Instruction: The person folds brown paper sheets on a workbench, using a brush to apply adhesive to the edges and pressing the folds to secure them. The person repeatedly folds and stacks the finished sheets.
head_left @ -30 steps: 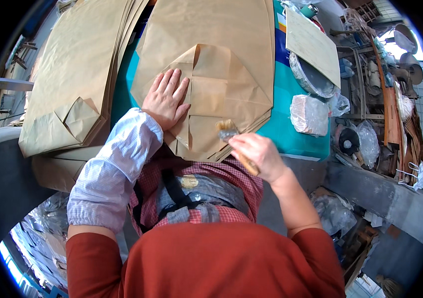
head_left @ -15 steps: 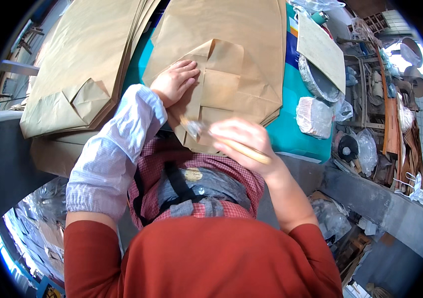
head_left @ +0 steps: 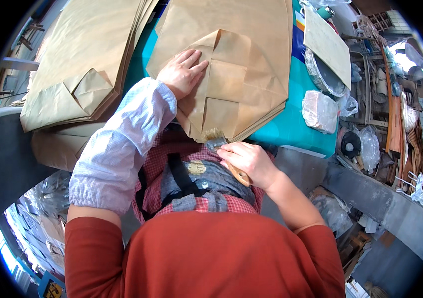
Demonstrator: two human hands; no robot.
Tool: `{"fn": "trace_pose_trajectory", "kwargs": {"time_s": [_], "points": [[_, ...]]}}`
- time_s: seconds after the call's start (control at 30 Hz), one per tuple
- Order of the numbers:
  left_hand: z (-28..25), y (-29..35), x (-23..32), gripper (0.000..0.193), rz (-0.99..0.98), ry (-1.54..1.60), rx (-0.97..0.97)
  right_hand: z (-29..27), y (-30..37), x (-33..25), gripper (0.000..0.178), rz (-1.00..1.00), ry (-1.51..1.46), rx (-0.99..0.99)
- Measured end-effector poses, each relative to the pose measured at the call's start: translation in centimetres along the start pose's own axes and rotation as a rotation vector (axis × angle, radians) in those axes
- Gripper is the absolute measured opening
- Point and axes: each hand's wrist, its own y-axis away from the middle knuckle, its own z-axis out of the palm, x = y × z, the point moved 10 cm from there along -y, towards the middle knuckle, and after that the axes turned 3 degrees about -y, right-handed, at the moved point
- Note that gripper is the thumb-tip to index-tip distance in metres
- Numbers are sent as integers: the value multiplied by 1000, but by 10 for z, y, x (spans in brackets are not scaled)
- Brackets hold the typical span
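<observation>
A stack of brown paper bags (head_left: 266, 64) lies in front of me, the top one with its end folded into overlapping flaps (head_left: 226, 79). My left hand (head_left: 183, 73) rests flat on the left flap, fingers stretched out. In my right hand (head_left: 249, 163) is a flat paintbrush (head_left: 215, 142) with a wooden handle, a metal band and pale bristles. The bristles are at the near edge of the top bag; whether they touch the paper I cannot tell.
Another stack of brown paper bags (head_left: 79, 54) lies on the left. Beneath the bags is a teal surface (head_left: 291, 124). At its right stand a grey round basin (head_left: 323, 74) partly covered by a pale board (head_left: 326, 47), and a white plastic-wrapped block (head_left: 319, 111).
My right hand has brought the brush down and toward me, from over the left flap to the bag's near edge. My left hand still presses on the flap, slightly farther up in view.
</observation>
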Motion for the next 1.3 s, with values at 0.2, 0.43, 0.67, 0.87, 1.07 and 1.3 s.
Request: {"fn": "trace_pose_trajectory", "kwargs": {"time_s": [0.2, 0.43, 0.67, 0.87, 1.07, 1.3], "points": [[2, 3, 0, 36, 9, -26, -5, -52, 18, -4, 23, 105, 98, 200], [8, 0, 4, 36, 6, 0, -70, -12, 16, 10, 17, 63, -144, 175], [0, -5, 6, 42, 0, -57, -104, -136, -11, 132, 15, 410, -512, 602], [0, -10, 10, 43, -6, -18, -150, -112, -47, 245, 12, 757, -642, 579], [-11, -9, 9, 42, -29, 64, -40, -130, -81, 244, 11, 617, -660, 679], [-28, -11, 4, 22, -77, 247, 73, -48, -126, 199, 8, 540, -866, 579]]}}
